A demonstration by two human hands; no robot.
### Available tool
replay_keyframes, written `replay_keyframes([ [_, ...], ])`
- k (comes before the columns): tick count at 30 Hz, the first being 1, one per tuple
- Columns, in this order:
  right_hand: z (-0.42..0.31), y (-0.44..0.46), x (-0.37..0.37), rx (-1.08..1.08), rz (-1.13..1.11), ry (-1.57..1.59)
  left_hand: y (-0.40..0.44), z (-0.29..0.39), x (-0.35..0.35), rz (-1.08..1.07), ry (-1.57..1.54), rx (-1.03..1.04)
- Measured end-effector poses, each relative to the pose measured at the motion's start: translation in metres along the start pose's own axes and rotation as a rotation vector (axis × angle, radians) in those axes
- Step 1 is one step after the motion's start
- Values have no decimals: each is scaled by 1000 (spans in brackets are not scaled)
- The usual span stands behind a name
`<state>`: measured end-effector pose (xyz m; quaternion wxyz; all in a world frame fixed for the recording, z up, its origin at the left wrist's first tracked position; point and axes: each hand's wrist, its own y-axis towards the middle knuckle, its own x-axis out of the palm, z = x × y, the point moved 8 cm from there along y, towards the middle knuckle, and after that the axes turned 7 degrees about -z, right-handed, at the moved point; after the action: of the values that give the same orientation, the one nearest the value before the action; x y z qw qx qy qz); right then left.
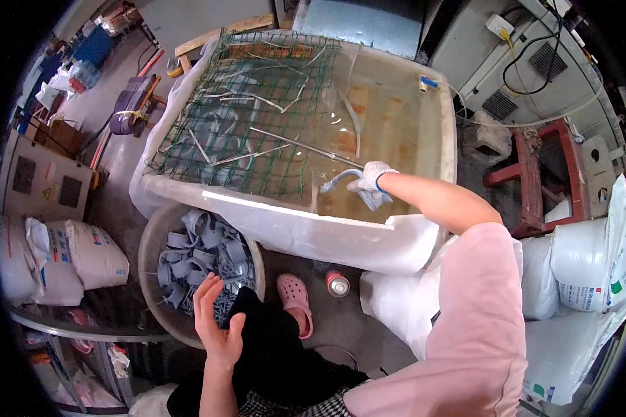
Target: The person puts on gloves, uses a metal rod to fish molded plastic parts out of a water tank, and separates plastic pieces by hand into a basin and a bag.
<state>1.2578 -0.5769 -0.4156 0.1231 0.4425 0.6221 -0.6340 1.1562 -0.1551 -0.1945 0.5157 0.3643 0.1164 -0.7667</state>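
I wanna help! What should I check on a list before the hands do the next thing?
1. Right hand has the gray piece: ok, it pokes out of the glove.
2. Left hand is free: ok, it looks empty and open.
3. Both hands wear gloves: not ok, the left one is bare.
4. Nothing stands between the right hand and the bin: not ok, the front wall of the tank does.
5. Floor by the pink shoe is clear: not ok, a can is right beside it.
6. Metal rod is loose from the right hand: cannot tell, the glove hides its end.
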Motion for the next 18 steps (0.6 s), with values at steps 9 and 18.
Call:
replay_keyframes([
  [9, -19, 27, 19, -69, 140, -43, 8, 9, 7, -26, 20, 43],
  [18, -3, 74, 45, -224, 34, 457, 8, 16, 7, 17, 36, 52],
])
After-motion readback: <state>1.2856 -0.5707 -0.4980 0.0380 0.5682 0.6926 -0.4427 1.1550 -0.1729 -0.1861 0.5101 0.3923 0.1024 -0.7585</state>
